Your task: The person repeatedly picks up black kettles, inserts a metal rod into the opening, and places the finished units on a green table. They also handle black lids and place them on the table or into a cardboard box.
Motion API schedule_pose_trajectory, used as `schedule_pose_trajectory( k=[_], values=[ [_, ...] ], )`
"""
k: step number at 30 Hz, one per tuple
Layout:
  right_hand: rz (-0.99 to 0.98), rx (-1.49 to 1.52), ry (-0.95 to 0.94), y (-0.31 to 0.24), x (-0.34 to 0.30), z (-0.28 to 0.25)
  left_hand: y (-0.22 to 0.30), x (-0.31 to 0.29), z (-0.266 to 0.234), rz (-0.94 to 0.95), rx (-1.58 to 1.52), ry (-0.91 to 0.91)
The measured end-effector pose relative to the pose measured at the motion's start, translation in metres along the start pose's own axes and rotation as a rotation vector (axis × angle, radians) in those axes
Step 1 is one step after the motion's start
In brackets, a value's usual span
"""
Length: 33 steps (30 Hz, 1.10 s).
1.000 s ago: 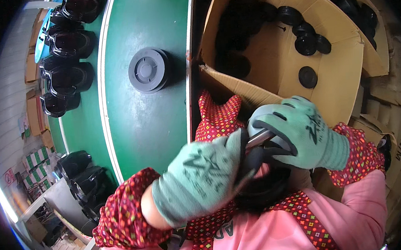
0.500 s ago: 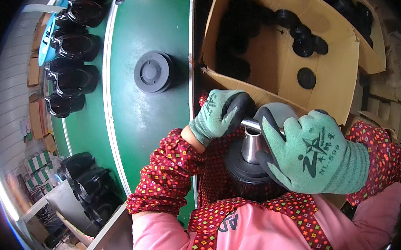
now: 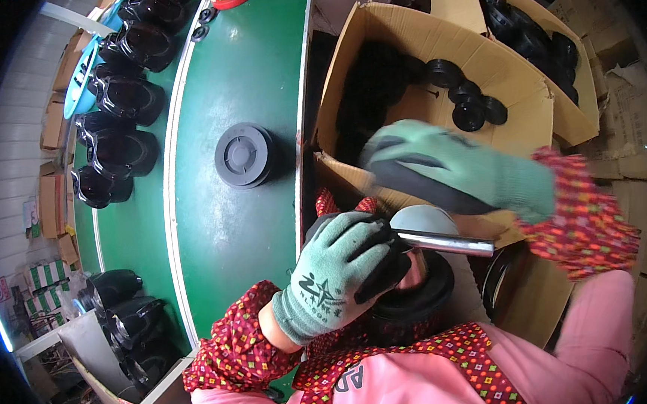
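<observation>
One metal bar (image 3: 446,243), end hidden in left hand (image 3: 343,272); right hand (image 3: 452,169) blurred.

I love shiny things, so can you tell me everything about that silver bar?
The silver bar looks like shiny metal, straight, with a blunt right end. It slopes down rightward, crossing in front of a pale rounded thing. Its left end vanishes at the left hand; I can't tell if it's gripped. The right hand is off it.

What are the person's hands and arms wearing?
The left hand and right hand wear light green gloves with dark-coated fingers; a black star marks the left one. Dark red sleeve covers with colourful dots and diamonds come next, then pink shirt sleeves.
</observation>
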State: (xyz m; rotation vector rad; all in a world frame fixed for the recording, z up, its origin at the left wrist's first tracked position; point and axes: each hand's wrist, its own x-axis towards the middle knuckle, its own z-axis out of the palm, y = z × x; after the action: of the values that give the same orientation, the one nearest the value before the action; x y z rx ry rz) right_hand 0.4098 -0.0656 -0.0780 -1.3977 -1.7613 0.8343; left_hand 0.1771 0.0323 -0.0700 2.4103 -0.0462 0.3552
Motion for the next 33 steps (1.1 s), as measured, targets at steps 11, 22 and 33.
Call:
schedule_pose_trajectory(
  k=[11,22,33],
  values=[
    [-0.004,0.974,-0.122,0.051,0.011,0.102,0.052,0.051,0.021,0.164,0.100,-0.203],
    [-0.504,0.332,0.050,0.073,-0.022,0.107,0.030,0.036,0.042,0.239,-0.577,-0.137],
    [0.042,0.156,0.346,0.055,-0.051,0.108,0.009,0.019,0.033,0.311,-0.770,0.100]
  ],
)
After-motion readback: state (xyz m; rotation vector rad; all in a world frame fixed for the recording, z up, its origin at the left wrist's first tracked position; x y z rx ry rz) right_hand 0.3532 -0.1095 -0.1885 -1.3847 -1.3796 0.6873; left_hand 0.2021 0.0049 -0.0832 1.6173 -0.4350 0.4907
